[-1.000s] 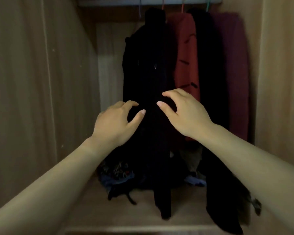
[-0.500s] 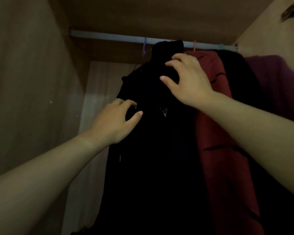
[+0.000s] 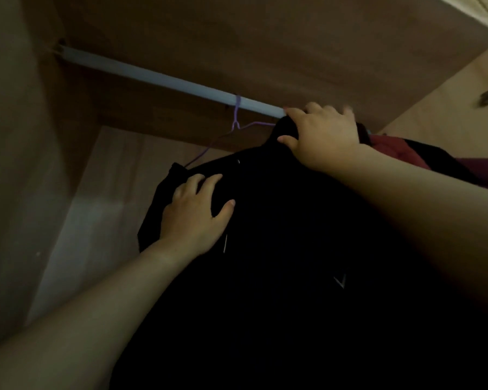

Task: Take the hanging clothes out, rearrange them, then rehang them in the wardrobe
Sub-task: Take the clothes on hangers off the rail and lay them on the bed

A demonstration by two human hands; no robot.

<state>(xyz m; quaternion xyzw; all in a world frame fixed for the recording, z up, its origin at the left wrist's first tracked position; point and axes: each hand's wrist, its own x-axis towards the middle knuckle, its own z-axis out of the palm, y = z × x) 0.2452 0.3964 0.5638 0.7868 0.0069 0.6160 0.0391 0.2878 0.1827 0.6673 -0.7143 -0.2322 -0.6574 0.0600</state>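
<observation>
Wardrobe rail [image 3: 152,76], right hand [image 3: 321,136] around black garment [image 3: 293,249]

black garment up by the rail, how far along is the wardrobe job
Done: nothing looks taken out yet. The purple hanger is hooked on the rail, and a red garment hangs at the right.
In hand: the right hand grips the top of the black garment by the rail, and the left hand holds its shoulder.
Left: lifting it off, rearranging and rehanging.
</observation>
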